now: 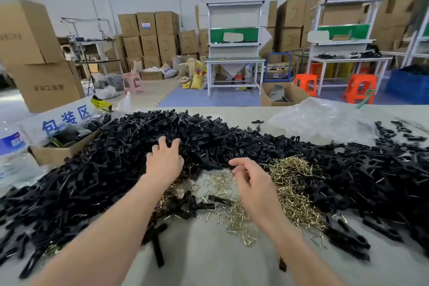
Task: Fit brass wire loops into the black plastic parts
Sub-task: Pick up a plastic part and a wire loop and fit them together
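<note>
Reaching into both piles
My left hand (164, 160) lies splayed on black plastic parts (209, 137), right hand (248, 180) loosely curled, empty, above brass wire loops (293, 184); tangled loops could lift in clumps.

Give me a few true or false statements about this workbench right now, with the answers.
1. The left hand touches the pile of black plastic parts. True.
2. The right hand is over the brass wire loops. True.
3. The brass wire loops lie in neat rows. False: they lie in a loose heap on the table.
4. The water bottle stands at the table's right edge. False: it stands at the left edge.
</note>
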Tool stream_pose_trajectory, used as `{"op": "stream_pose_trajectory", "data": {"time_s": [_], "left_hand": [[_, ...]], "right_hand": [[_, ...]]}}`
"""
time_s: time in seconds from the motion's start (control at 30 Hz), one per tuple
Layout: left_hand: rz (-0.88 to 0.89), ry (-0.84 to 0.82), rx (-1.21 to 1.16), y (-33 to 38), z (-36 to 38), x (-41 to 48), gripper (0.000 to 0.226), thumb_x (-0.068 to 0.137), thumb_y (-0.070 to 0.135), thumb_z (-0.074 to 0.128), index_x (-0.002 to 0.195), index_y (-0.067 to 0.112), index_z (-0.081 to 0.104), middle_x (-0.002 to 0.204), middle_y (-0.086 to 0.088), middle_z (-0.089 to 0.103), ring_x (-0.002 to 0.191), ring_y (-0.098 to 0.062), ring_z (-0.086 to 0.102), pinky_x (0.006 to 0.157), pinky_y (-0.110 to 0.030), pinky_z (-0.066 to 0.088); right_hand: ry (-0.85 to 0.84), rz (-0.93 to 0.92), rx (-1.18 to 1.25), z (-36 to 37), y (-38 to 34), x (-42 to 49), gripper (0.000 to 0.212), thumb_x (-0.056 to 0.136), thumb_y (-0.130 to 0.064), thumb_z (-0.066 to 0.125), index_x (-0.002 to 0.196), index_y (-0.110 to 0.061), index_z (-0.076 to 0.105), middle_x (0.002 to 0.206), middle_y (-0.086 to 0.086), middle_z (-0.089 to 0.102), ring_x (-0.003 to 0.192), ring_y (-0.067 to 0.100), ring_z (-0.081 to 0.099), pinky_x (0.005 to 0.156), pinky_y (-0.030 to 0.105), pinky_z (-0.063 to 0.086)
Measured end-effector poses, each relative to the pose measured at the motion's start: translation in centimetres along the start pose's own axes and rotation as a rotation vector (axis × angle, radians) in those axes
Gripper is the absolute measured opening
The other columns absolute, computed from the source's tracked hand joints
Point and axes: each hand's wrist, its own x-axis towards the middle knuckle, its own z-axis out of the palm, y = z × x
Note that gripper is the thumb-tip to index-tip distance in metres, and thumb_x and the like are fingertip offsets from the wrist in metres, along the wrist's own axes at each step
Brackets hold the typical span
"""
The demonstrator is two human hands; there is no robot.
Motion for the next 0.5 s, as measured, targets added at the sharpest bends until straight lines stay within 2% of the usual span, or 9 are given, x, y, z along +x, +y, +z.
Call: {"op": "stream_pose_trajectory", "data": {"time_s": [0.13, 0.23, 0.37, 0.5], "left_hand": [[-0.044, -0.214, 0.035, -0.1, 0.9, 3.8, 0.065, 0.099, 0.049, 0.052, 0.153, 0.028, 0.024, 0.159, -0.018, 0.014, 0.139, -0.049, 0.023, 0.107, -0.058, 0.034], [-0.005, -0.151, 0.066, 0.9, 2.2, 4.3, 0.060, 0.097, 0.048, 0.056, 0.146, 0.027, 0.031, 0.145, -0.020, 0.029, 0.128, -0.047, 0.035, 0.099, -0.054, 0.040], [0.117, -0.078, 0.005, 1.0, 2.5, 3.1, 0.045, 0.099, 0.034, 0.053, 0.139, 0.025, 0.035, 0.126, -0.014, 0.043, 0.106, -0.039, 0.052, 0.075, -0.042, 0.044], [0.196, 0.001, -0.037, 0.4, 1.8, 1.5, 0.038, 0.103, 0.036, 0.045, 0.138, 0.024, 0.037, 0.116, -0.009, 0.054, 0.098, -0.030, 0.058, 0.068, -0.039, 0.049]], "right_hand": [[0.030, 0.038, 0.018, 0.2, 1.9, 1.5, 0.022, 0.105, -0.025, 0.047, 0.115, -0.038, 0.062, 0.097, -0.017, 0.065, 0.047, 0.002, 0.044, 0.043, 0.017, 0.035], [0.037, 0.074, 0.024, 0.0, 2.9, 2.2, 0.024, 0.104, -0.022, 0.048, 0.115, -0.037, 0.062, 0.099, -0.013, 0.065, 0.050, 0.001, 0.048, 0.046, 0.016, 0.037], [0.070, 0.132, 0.055, 0.1, 3.9, 2.5, 0.026, 0.104, -0.019, 0.048, 0.114, -0.039, 0.062, 0.103, -0.013, 0.065, 0.050, 0.000, 0.047, 0.047, 0.015, 0.037], [0.077, 0.115, 0.075, 0.2, 3.8, 2.1, 0.032, 0.104, -0.016, 0.048, 0.108, -0.045, 0.061, 0.102, -0.016, 0.065, 0.047, 0.002, 0.045, 0.044, 0.017, 0.036]]}}
